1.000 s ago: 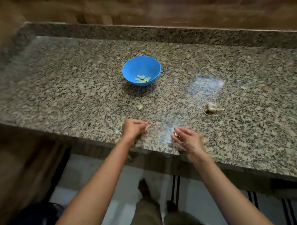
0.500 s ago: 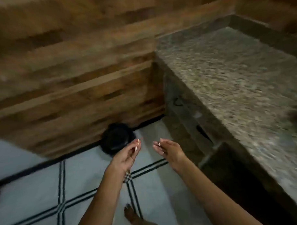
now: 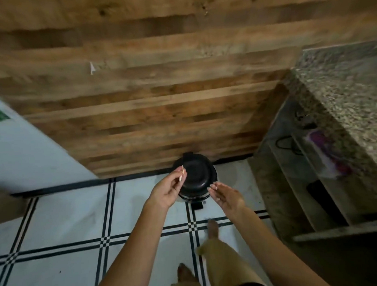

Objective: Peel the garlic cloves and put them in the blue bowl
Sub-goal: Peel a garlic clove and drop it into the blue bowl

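Head view: the left hand (image 3: 167,191) pinches a thin pale sliver of garlic skin (image 3: 181,173) between its fingers; the right hand (image 3: 227,196) nips a smaller scrap (image 3: 214,187). Both hover over a black lidded bin (image 3: 195,176) on the floor. Such skin looks papery, weightless and clingy, so fingertip pinches suit it. Cloves and blue bowl are out of sight; the tabletop (image 3: 339,88) edges in far right.

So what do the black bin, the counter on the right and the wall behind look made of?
Black bin: probably plastic, a smooth dark lid with a dull sheen. Counter: speckled grey-brown stone, granite-like, though blurred. Wall: horizontal brown planks with grain and knots; real wood or wood-look tile, I cannot tell.
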A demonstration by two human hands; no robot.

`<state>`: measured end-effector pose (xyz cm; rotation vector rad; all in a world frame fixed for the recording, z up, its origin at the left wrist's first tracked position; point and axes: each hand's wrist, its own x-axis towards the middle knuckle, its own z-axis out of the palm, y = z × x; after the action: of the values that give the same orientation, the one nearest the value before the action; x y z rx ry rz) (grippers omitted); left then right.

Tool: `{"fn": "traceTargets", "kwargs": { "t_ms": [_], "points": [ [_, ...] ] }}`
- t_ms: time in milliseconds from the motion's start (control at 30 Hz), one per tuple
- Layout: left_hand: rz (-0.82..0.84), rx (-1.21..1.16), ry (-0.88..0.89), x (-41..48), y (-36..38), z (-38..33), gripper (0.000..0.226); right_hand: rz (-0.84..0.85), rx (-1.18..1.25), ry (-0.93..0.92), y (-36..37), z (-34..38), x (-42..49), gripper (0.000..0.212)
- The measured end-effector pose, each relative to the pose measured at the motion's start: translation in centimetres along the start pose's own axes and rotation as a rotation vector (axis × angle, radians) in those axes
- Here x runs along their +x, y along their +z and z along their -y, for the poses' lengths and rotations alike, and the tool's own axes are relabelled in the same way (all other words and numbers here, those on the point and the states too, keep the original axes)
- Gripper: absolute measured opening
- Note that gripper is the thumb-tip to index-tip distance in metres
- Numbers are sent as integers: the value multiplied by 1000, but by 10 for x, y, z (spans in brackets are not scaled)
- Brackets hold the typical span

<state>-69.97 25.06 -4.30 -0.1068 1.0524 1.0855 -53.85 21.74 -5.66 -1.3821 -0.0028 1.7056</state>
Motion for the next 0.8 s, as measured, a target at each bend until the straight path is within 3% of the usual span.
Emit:
{"fn": "traceTargets", "kwargs": {
  "t_ms": [333, 500, 600, 700, 800],
  "points": [
    [-77, 16, -86, 73, -12, -17, 16, -82, 59, 23, 27, -2, 73, 30],
    [-142, -13, -189, 169, -48, 8, 29, -196, 11, 162, 16, -30, 175, 15],
    [-198, 129, -171, 245, -69, 30, 38, -210, 34, 207, 15, -42, 250, 7],
    [-293, 246, -103, 326, -82, 54, 40, -148, 110, 215, 19, -47, 318, 28],
    [-346, 437, -59, 381, -78, 66, 43, -179, -39, 263, 27, -42, 371, 38]
  ]
}}
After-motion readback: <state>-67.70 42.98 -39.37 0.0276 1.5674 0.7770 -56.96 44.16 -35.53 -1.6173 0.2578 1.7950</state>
